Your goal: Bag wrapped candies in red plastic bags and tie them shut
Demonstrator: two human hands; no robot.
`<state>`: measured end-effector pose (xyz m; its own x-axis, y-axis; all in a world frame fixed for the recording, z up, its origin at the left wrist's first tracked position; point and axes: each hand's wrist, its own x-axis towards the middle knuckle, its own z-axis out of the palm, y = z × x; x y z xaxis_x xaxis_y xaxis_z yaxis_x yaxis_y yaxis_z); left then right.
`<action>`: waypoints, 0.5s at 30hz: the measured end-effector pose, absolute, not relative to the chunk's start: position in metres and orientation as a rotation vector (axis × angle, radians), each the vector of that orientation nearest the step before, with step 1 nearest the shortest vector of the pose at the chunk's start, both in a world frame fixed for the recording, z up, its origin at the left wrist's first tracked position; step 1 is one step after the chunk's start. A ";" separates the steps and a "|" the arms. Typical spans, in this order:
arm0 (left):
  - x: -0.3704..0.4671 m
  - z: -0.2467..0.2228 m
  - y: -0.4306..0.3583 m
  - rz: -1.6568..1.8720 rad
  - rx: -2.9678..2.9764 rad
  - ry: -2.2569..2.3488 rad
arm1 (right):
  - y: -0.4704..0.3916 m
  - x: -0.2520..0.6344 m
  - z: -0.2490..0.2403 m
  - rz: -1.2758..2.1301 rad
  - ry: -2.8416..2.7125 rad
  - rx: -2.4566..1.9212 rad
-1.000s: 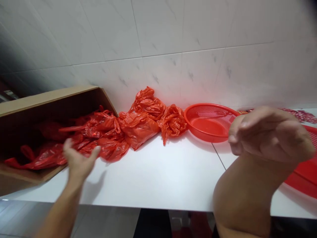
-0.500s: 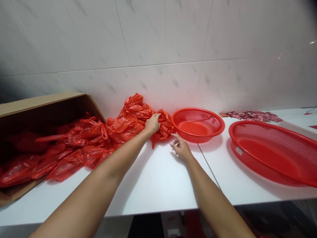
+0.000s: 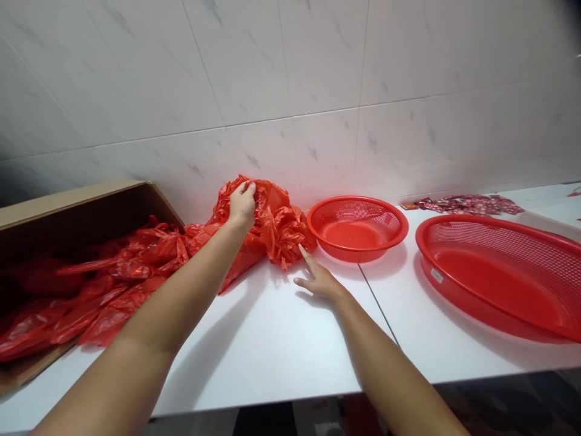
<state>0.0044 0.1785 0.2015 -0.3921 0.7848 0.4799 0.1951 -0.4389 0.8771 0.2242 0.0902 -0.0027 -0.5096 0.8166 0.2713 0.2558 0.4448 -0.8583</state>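
My left hand (image 3: 243,204) is closed, thumb and fingers pinching the top of a thin red plastic bag (image 3: 275,203) that is pulled up and stretched near the wall. My right hand (image 3: 321,280) is open, its thumb and index finger apart, low over the white table. Its index fingertip meets or nearly meets the front edge of a crumpled red bag (image 3: 290,236); actual contact I cannot tell. More red plastic bags (image 3: 149,251) lie in a heap to the left, spilling from a cardboard box (image 3: 166,203) tipped on its side. My left forearm hides part of the heap.
A round red mesh basket (image 3: 358,248) stands right of the bags. Farther right is a larger red basket (image 3: 454,290) with a small label. Patterned red cloth or wrappers (image 3: 472,204) lie against the tiled wall. The white table (image 3: 267,357) ends at a front edge.
My left hand has moved left and up, drawing the red bag up with it. My right hand has shifted slightly left and down, its fingers spreading. The view has turned a little.
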 end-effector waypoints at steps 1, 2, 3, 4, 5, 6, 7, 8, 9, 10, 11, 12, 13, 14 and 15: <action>0.004 0.207 0.174 1.931 1.340 1.269 | 0.092 0.224 -0.005 1.028 -1.995 -0.904; 0.004 0.213 0.168 1.981 1.274 1.194 | 0.093 0.223 -0.007 1.029 -1.987 -0.908; 0.004 0.220 0.162 2.031 1.213 1.118 | 0.094 0.223 -0.010 1.025 -1.976 -0.911; 0.002 0.227 0.156 2.079 1.160 1.049 | 0.096 0.222 -0.012 1.021 -1.968 -0.915; 0.000 0.235 0.149 2.128 1.117 0.976 | 0.097 0.222 -0.013 1.015 -1.962 -0.922; -0.003 0.244 0.142 2.168 1.083 0.895 | 0.098 0.221 -0.015 1.009 -1.958 -0.936; -0.007 0.252 0.133 2.194 1.061 0.809 | 0.099 0.221 -0.016 1.005 -1.956 -0.953; -0.011 0.260 0.125 2.205 1.043 0.713 | 0.099 0.220 -0.016 1.000 -1.956 -0.970; -0.015 0.266 0.115 2.201 1.020 0.613 | 0.099 0.219 -0.017 0.991 -1.954 -0.980; -0.018 0.270 0.104 2.178 0.996 0.522 | 0.099 0.218 -0.017 0.974 -1.945 -0.983; -0.020 0.271 0.093 2.135 0.968 0.458 | 0.099 0.216 -0.017 0.953 -1.924 -0.982; -0.021 0.267 0.082 2.087 0.939 0.428 | 0.099 0.215 -0.017 0.928 -1.884 -0.983; -0.020 0.260 0.071 2.040 0.911 0.420 | 0.098 0.214 -0.017 0.900 -1.829 -0.993; -0.018 0.248 0.060 1.973 0.869 0.443 | 0.097 0.214 -0.017 0.870 -1.766 -1.011; -0.015 0.232 0.051 1.920 0.830 0.484 | 0.096 0.214 -0.016 0.838 -1.706 -1.035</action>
<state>-0.0147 0.0505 0.2322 -0.3137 0.8846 0.3451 -0.6155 -0.4662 0.6354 0.2144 0.0965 -0.0163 -0.2027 0.9087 0.3650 0.2668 0.4099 -0.8722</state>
